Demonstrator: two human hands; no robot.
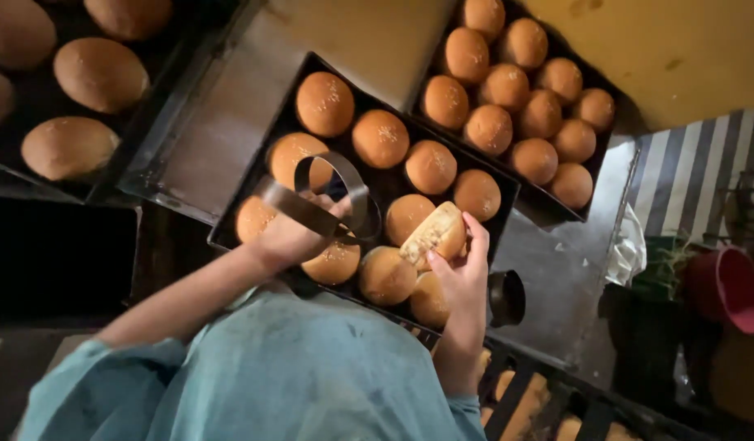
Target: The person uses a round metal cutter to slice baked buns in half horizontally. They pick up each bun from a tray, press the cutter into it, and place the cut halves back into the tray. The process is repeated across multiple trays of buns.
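A black baking tray (272,120) holds several round golden sesame buns. My left hand (289,237) is over the tray's near left part and grips a shiny metal ring with a flat strap handle (338,194). My right hand (464,273) holds one bun (433,232) tilted up above the tray's near right side, with its pale underside showing. Both arms reach out from my light blue sleeves.
A second black tray of buns (593,214) lies at the far right, and a third with larger buns (42,96) at the far left. A small dark metal cup (505,298) stands beside my right hand. A red bucket (727,287) and striped cloth (687,167) are at the right.
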